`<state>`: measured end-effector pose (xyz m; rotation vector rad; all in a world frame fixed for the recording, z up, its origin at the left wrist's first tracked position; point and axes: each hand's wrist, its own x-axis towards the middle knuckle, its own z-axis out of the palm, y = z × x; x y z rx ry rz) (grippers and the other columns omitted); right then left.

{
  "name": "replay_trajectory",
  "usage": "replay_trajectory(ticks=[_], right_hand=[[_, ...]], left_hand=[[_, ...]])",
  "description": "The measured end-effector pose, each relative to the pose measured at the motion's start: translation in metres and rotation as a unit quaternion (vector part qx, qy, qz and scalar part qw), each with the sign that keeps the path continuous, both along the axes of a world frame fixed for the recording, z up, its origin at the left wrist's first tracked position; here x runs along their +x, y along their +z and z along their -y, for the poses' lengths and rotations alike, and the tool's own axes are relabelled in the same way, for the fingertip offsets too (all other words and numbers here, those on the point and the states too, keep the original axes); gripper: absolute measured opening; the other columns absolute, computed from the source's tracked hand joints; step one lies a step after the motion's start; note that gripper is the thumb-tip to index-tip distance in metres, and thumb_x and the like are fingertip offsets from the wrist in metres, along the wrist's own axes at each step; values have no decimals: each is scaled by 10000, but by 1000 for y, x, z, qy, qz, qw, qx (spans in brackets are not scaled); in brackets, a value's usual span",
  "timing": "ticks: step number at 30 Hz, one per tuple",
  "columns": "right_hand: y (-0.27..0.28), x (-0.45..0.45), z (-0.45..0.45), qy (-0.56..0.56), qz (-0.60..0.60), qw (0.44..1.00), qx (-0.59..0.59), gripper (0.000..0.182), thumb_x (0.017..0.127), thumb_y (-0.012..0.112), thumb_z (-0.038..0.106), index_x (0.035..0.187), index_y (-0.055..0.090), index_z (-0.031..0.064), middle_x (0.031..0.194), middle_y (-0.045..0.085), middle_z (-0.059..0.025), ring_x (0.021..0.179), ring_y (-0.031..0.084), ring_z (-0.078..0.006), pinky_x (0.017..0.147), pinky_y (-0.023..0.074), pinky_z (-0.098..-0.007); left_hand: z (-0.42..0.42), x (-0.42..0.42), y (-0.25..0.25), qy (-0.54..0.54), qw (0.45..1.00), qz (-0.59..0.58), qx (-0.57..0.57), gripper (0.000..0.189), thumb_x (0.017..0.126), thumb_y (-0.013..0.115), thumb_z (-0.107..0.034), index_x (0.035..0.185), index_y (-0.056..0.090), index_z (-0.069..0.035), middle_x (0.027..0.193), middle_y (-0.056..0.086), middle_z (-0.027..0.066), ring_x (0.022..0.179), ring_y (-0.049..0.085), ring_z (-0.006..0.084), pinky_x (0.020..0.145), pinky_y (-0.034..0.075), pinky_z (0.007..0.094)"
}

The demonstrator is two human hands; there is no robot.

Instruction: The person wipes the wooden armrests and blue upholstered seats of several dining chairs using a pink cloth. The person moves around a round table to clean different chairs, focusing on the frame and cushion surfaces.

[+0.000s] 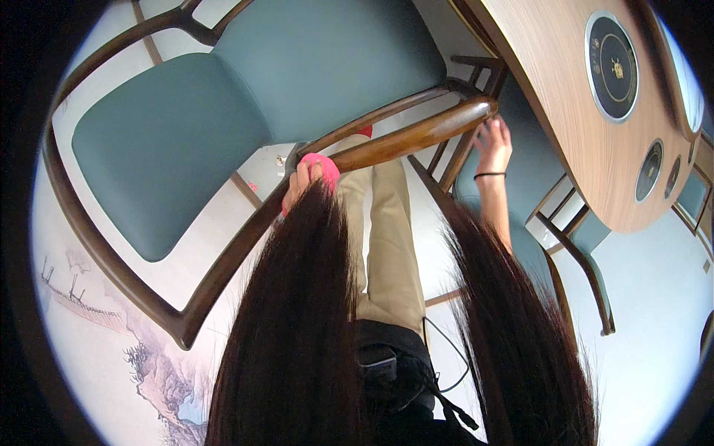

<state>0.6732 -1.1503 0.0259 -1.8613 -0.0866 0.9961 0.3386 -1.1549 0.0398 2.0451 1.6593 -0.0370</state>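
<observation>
A wooden armchair with a blue-green padded seat (334, 61) and matching backrest (173, 145) stands before me. My left hand (300, 183) grips a bright pink cloth (330, 168), pressed on the dark wooden armrest (413, 136) near its back end. Hair hangs over part of that wrist and forearm. At the armrest's rounded front tip is my right hand (494, 148), with nothing held and its fingers loosely apart. Whether those fingertips touch the wood, I cannot tell. A thin black band (490, 175) circles the right wrist.
To the right, a wood-grain table (552, 72) carries round black inset hobs (612, 67) with metal rims. Another blue-green chair (496, 200) stands between my right arm and the table, and a further chair (585, 262) lies beyond. A painted landscape wall (162, 379) is at lower left.
</observation>
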Motion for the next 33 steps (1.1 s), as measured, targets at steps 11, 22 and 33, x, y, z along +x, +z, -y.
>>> replay_trajectory(ticks=[11, 22, 33], right_hand=[[7, -73, -12, -156, -88, 980, 89, 481, 922, 423, 332, 1231, 427, -37, 1139, 529, -158, 1013, 527, -247, 892, 413, -379], [20, -47, 18, -113, -55, 985, 116, 411, 962, 273, 266, 1234, 420, -6, 1188, 502, -120, 1089, 486, -198, 943, 376, -331], [26, -55, 9, -59, 11, 998, 34, 264, 922, 446, 172, 1135, 544, 50, 1062, 603, -51, 930, 569, -119, 766, 413, -248]], left_hand=[[-60, 144, 25, -94, 972, 186, 106, 280, 692, 553, -117, 961, 517, -45, 912, 494, 92, 794, 540, 279, 630, 509, 366], [-99, 259, 37, -119, 983, 137, 24, 303, 691, 660, -189, 919, 549, -22, 917, 550, 149, 822, 588, 294, 660, 528, 363], [-123, 138, 42, -91, 958, 166, -216, 291, 732, 658, -183, 985, 566, -73, 933, 623, 178, 892, 595, 336, 793, 467, 375]])
